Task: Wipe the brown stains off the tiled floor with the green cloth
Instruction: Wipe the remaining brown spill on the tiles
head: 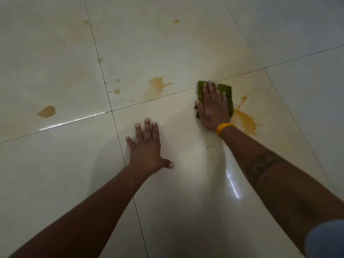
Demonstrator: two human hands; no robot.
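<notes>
My right hand [213, 107] lies flat, fingers straight, pressing the green cloth [228, 94] onto the cream tiled floor [186, 43]. Just right of the cloth spreads a wet orange-brown splash [244, 122]. A paler brown stain [155, 87] lies left of the cloth, across a grout line. Further left sit a brown puddle [47, 111] and small brown spots [117, 91]. My left hand [147, 148] rests palm-down on a bare tile, fingers spread, holding nothing.
Faint brown drops mark the far tiles [176, 21]. Dark grout lines [104, 77] cross the glossy floor. A yellow band [224, 128] circles my right wrist. A blue sleeve edge [325, 239] shows at the bottom right.
</notes>
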